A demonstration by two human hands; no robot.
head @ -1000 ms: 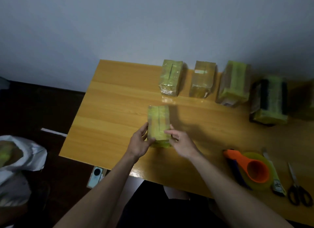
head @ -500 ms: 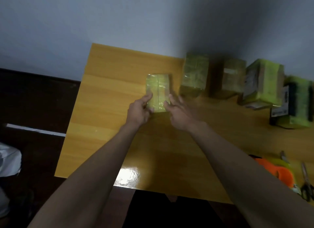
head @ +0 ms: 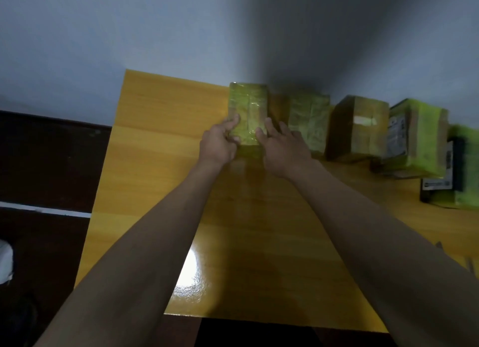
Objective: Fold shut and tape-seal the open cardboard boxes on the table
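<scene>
A small cardboard box wrapped in yellow-green tape [head: 248, 108] stands near the far edge of the wooden table [head: 160, 144], at the left end of a row of boxes. My left hand [head: 220, 142] grips its near left corner, thumb on the top face. My right hand [head: 281, 149] lies against its right side with the fingers fairly straight, thumb on the top. The box's flaps are folded shut and covered with tape.
To the right stands a row of taped boxes: a green-taped one [head: 308, 121], a brown one [head: 359, 129], a green-taped one with a label [head: 417, 137] and a dark one [head: 461, 173] at the frame's edge. The wall rises right behind them. Dark floor lies left of the table.
Both hands have pushed the taped box away from me, from the table's middle to the far edge, beside the leftmost box in the row. The camera has tilted, so the tape dispenser and scissors left the view.
</scene>
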